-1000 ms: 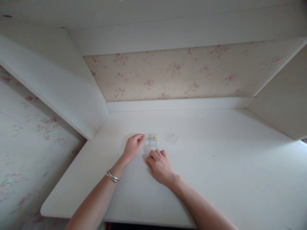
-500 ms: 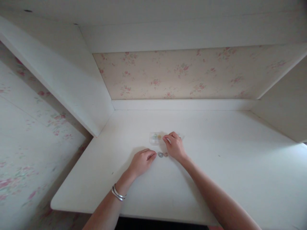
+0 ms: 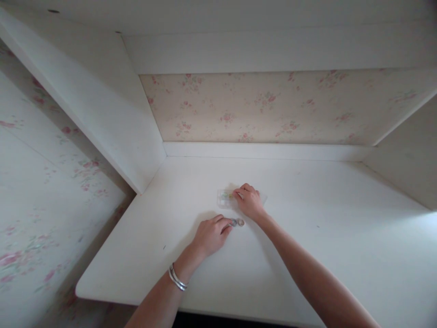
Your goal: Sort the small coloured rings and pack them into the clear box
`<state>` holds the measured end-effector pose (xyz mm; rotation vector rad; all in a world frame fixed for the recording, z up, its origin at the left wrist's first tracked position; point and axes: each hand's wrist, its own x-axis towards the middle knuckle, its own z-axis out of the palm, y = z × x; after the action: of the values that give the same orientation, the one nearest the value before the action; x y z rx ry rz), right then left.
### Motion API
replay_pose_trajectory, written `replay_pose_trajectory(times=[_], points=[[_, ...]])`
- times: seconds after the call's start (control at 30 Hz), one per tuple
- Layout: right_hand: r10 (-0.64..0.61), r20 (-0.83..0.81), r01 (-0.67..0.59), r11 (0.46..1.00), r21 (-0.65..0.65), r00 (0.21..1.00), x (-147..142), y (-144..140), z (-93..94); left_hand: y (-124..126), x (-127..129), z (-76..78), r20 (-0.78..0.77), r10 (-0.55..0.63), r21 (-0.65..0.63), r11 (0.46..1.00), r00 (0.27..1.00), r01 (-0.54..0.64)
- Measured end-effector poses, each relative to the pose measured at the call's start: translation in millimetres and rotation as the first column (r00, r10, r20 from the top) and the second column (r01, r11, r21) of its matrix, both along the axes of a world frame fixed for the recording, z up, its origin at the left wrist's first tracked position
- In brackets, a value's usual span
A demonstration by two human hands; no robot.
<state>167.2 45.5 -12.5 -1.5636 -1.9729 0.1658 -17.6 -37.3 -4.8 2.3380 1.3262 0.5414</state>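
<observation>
A small clear plastic case (image 3: 220,200) with compartments lies on the white desktop. Small pale green and yellowish pieces (image 3: 224,195) show inside it. My right hand (image 3: 250,202) is over the case's right part, thumb and fingertips pinched together at the compartments; what they hold is hidden. Nearer to me, my left hand (image 3: 212,233) has its thumb and forefinger closed at a silver ring-like piece (image 3: 234,222). Right beside that lies a copper-coloured ring-like piece (image 3: 241,222). A silver bangle (image 3: 177,279) is round my left wrist.
The white desktop (image 3: 290,255) runs back to a low ledge (image 3: 266,150) below floral wallpaper (image 3: 252,109). White side panels (image 3: 112,105) stand to the left and right, with a shelf (image 3: 246,50) overhead. A tiny dark mark (image 3: 164,247) is on the desktop at left.
My left hand has moved right, from beside the silver ring-like piece onto it. My right hand has shifted slightly left over the case, covering part of the yellowish piece. The view has shifted slightly.
</observation>
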Motion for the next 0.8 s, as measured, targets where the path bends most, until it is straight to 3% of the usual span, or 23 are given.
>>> replay_pose_trajectory(times=[0.17,0.3,0.43,0.8], points=[[-0.043,-0.359,0.058,0.998,0.03,0.932,8,-16,-1.2,1,4,0.4,0.018,0.021,-0.003,1.0,1.0,-0.021],[-0.109,-0.519,0.117,0.993,-0.018,0.848,12,-33,-8.5,2,8,0.8,0.021,0.027,-0.006,1.0,0.999,-0.027],[-0.129,-0.559,0.124,0.991,-0.047,0.819,12,-44,-14.1,3,11,-0.7,0.009,0.033,0.003,0.999,0.999,-0.034],[-0.111,-0.518,0.098,0.994,-0.053,0.848,17,-47,-15.4,4,13,-4.1,-0.024,0.023,0.021,1.0,0.999,-0.022]])
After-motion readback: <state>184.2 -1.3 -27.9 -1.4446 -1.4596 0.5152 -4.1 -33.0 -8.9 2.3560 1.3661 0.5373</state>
